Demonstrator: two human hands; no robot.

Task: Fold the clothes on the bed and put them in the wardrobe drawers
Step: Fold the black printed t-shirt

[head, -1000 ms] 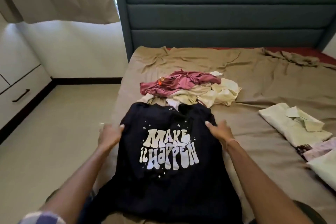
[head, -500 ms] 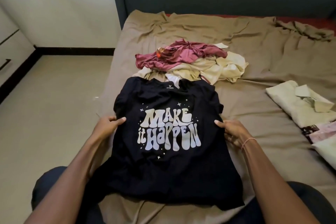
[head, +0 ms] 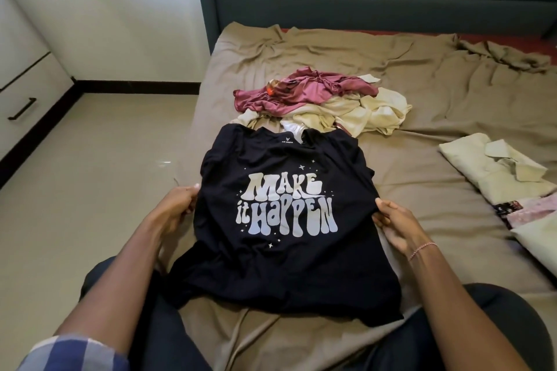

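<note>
Both hands have slid down to the side edges of the black printed cloth T-shirt [head: 286,265], which lies face-up on the tan-sheeted bed [head: 422,105]; the fingers of the left hand [head: 177,205] and right hand [head: 394,224] curl, clamped on its fabric.

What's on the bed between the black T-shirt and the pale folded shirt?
Just bare brown sheet; the head view shows nothing lying between the black T-shirt and the pale folded shirt.

Soft, even daylight from the upper left, faint shadows, glare on the floor tiles [head: 162,163], wide-angle bending at edges.
</note>
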